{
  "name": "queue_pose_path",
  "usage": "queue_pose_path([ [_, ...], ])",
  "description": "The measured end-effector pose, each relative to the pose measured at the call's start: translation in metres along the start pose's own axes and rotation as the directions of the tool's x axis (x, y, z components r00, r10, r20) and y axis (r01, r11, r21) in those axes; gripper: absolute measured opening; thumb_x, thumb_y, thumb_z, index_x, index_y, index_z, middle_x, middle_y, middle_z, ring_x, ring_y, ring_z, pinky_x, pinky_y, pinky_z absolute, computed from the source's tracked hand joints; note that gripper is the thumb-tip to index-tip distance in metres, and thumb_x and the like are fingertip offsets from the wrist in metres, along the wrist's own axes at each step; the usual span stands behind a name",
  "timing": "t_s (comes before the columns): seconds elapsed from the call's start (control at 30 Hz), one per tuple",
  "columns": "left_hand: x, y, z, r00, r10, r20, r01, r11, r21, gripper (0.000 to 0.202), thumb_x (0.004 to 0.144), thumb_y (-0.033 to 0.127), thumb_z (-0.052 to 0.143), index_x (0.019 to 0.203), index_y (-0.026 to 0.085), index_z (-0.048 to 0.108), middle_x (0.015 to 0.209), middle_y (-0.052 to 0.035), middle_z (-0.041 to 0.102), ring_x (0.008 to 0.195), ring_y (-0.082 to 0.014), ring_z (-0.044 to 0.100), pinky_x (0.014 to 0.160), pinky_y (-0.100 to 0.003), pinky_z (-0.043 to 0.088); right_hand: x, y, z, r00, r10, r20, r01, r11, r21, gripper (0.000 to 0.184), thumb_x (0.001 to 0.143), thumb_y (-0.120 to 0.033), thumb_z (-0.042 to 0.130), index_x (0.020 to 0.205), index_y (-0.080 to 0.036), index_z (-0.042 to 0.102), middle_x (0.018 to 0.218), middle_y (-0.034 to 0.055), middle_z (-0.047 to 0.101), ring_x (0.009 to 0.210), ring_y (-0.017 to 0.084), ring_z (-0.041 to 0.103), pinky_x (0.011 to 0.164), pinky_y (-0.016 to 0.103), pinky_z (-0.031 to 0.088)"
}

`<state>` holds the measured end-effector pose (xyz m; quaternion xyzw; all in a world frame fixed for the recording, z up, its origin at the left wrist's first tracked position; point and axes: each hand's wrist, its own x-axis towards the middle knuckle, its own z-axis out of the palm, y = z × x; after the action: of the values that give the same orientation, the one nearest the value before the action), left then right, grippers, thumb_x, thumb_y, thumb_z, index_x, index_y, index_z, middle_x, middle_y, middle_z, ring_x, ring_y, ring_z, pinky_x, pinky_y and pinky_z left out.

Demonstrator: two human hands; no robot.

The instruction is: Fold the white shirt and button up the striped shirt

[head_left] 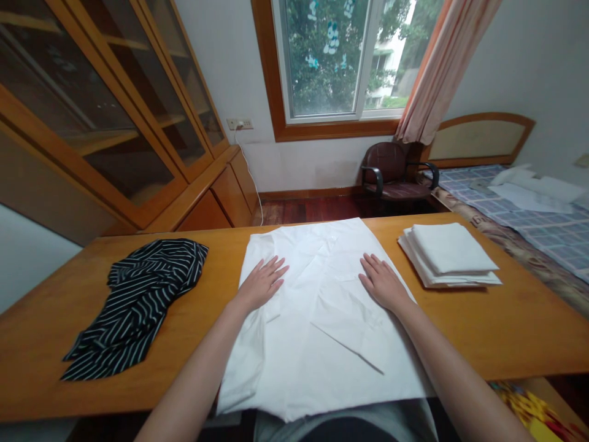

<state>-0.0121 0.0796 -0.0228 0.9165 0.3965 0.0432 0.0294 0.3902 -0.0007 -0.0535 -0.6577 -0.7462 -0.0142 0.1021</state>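
One stack (453, 248) is folded; striped cloth (145, 294) isn't. Left hand (261, 284) and right hand (381, 282), grip wide, touch a seemingly unfinished garment (299, 331).

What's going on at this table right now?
A person is at a wooden table with both hands laid palm down on a white garment that is spread out in front of them. The left hand rests on its left part, the right hand on its right part; neither is gripping it. A black-and-white striped cloth lies loosely bunched to the left, and a neat stack of folded white cloth sits to the right.
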Motion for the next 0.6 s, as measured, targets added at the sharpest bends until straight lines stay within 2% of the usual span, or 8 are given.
queue_pose_path([
  [0.2,0.011,-0.018,0.002,1.000,-0.010,0.008,0.010,1.000,0.009,0.047,0.102,0.038,0.031,0.148,0.035,0.039,0.159,0.0030,0.032,0.150,-0.0189,0.020,0.122,-0.046,0.017,0.016,-0.003,0.003,1.000,0.009,0.000,-0.009,1.000,0.001,0.055,0.101,-0.043,0.032,0.146,-0.015,0.045,0.156,0.0117,0.037,0.146,0.028,0.030,0.117,0.049,0.025],
  [0.33,0.016,-0.019,-0.001,0.998,-0.068,0.018,0.067,0.996,0.051,0.046,0.101,0.034,0.033,0.146,0.035,0.043,0.160,0.0024,0.030,0.150,-0.0211,0.022,0.122,-0.051,0.015,0.027,-0.020,0.000,0.998,0.047,-0.036,-0.048,0.999,-0.010,0.051,0.100,-0.033,0.032,0.143,-0.011,0.047,0.154,0.0138,0.040,0.144,0.029,0.033,0.117,0.050,0.025],
  [0.43,0.017,-0.001,0.000,0.987,-0.156,-0.040,0.159,0.984,0.078,0.046,0.100,0.032,0.035,0.145,0.032,0.046,0.162,-0.0001,0.025,0.150,-0.0243,0.019,0.121,-0.054,0.015,0.035,-0.048,-0.001,0.997,0.050,-0.052,-0.049,0.999,0.021,0.050,0.099,-0.027,0.031,0.143,-0.009,0.047,0.155,0.0157,0.039,0.144,0.030,0.032,0.117,0.050,0.025],
  [0.6,0.012,0.042,0.016,0.965,-0.249,-0.078,0.252,0.967,0.027,0.054,0.099,0.046,0.035,0.151,0.032,0.036,0.160,-0.0022,0.029,0.151,-0.0284,0.017,0.120,-0.056,0.018,0.040,-0.101,0.003,0.999,-0.041,0.007,0.040,0.993,0.108,0.054,0.101,-0.037,0.033,0.147,-0.010,0.041,0.158,0.0153,0.033,0.146,0.029,0.028,0.117,0.048,0.024],
])
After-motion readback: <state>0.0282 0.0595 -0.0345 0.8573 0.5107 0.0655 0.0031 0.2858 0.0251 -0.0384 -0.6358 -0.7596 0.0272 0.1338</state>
